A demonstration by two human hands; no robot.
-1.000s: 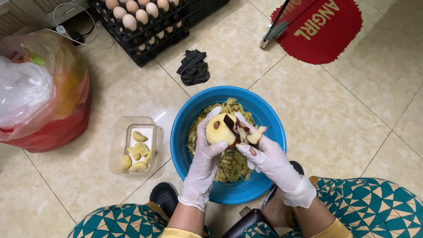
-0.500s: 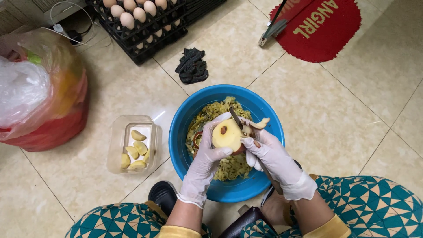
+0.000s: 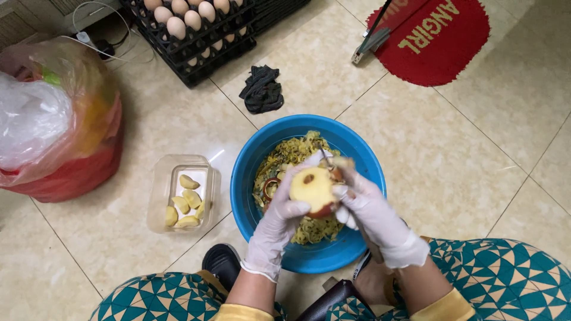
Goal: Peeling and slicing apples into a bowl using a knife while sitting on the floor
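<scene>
- Holding a half-peeled yellow apple [image 3: 313, 189] over the round blue plastic basin [image 3: 363, 156], our gloved left hand [image 3: 279, 221] wraps its grip around the fruit.
- Our gloved right hand [image 3: 372, 213] is closed on a thin metal peeler [image 3: 325, 157] at the apple's top.
- The basin sits on a beige tiled floor [image 3: 452, 160], full of peelings.
- Left of it stands a clear plastic tub of apple wedges [image 3: 183, 195]; farther off, black egg trays [image 3: 202, 32], a red doormat [image 3: 440, 38] and a crumpled dark cloth [image 3: 262, 89].
</scene>
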